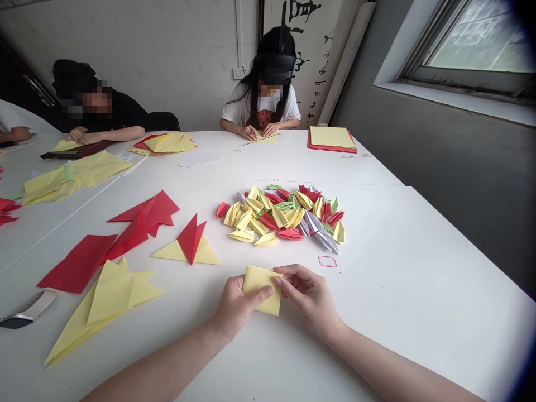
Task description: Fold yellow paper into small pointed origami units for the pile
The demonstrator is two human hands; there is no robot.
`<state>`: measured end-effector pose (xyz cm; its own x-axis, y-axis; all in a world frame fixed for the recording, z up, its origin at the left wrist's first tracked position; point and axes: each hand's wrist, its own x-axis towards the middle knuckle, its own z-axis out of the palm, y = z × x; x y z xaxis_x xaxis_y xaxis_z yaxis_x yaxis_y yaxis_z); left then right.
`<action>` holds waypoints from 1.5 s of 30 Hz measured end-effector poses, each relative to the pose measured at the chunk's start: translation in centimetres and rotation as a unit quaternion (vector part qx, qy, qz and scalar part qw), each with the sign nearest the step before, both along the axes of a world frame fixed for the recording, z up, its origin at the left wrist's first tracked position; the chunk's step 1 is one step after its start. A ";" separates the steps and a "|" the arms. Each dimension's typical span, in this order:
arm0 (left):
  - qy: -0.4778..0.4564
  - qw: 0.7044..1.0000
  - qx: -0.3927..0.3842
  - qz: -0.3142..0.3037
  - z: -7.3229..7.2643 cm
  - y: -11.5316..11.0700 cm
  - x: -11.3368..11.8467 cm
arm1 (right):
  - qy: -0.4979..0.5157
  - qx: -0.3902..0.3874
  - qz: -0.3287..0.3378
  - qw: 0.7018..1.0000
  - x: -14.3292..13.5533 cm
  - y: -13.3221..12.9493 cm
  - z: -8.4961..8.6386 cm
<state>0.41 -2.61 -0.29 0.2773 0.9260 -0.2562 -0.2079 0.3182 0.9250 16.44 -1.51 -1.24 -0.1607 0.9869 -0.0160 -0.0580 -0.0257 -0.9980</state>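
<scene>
A small square of folded yellow paper [262, 277] is held just above the near part of the white table [377, 335]. My left hand [237, 307] is closed on its left side, with the thumb lying across the front. At the upper right corner, my right hand [312, 298] pinches the edge between thumb and forefinger. Beyond my hands lies a heap of folded paper pieces [282, 218] in yellow, red, green and lilac. To the left, a red folded piece [193, 237] rests on a yellow paper triangle [171, 251].
Yellow folded sheets [113, 296] and red paper sheets [84, 262] lie at left, beside a wristwatch [29, 310]. Farther back are a stack of square paper [330, 138] and loose yellow sheets [173, 143]. One person [263, 100] works opposite; another [117, 111] leans at left.
</scene>
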 end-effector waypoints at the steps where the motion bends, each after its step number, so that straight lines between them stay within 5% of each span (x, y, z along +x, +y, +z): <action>1: 0.003 1.000 0.002 -0.004 0.2 0.0 0.0 | 0.005 -0.004 -0.001 1.000 0.0 0.0 0.1; 11: -0.043 0.998 -0.034 0.005 0.0 0.3 -0.5 | 0.078 0.010 0.102 0.992 0.6 0.4 0.4; 16: -0.042 0.999 -0.025 -0.011 0.2 0.4 -0.3 | 0.090 -0.016 0.091 0.992 0.3 0.4 0.2; 24: 0.063 0.997 -0.023 0.040 0.1 0.3 0.0 | -0.035 0.054 0.054 0.996 0.9 0.5 0.3; 32: 0.090 0.994 -0.027 0.054 0.3 0.5 -0.7 | -0.057 0.073 0.024 0.995 2.1 1.3 0.4; 38: 0.071 0.997 -0.023 0.022 0.3 0.3 -0.1 | -0.063 0.064 0.042 0.995 1.1 0.8 1.2; 45: -0.083 0.993 -0.078 -0.021 0.6 0.0 -0.3 | 0.095 0.028 0.084 0.992 1.0 0.4 1.3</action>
